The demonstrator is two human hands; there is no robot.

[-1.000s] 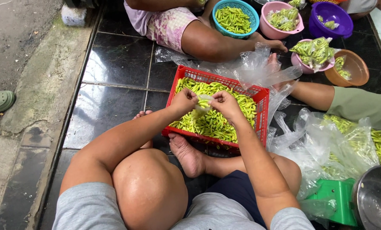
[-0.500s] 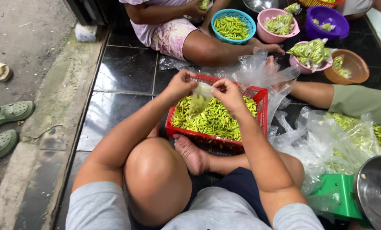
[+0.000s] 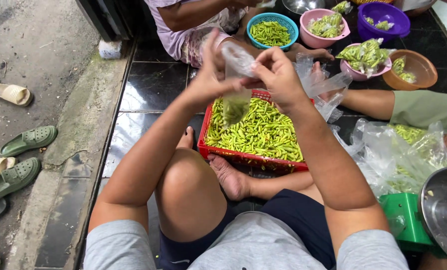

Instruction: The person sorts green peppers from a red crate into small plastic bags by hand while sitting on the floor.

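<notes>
While both arms reach forward over the bent knee, the left hand (image 3: 208, 80) and the right hand (image 3: 278, 75) meet above the red crate (image 3: 253, 159), each pinching the top of a small clear plastic bag (image 3: 236, 95). The left hand's fingers are closed on the bag's near edge; the right hand's fingertips are clamped on its other side. The bag hangs between them, its lower part filled with green chillies, directly over the heap of green chillies (image 3: 263, 132) in the crate. A bare foot (image 3: 231, 177) rests against the crate's near wall. To the right lie more clear bags of chillies (image 3: 408, 150), a green stool (image 3: 406, 220) and a steel bowl (image 3: 446, 210). Beyond the crate stand 5 bowls, among them a blue one (image 3: 272, 30).
</notes>
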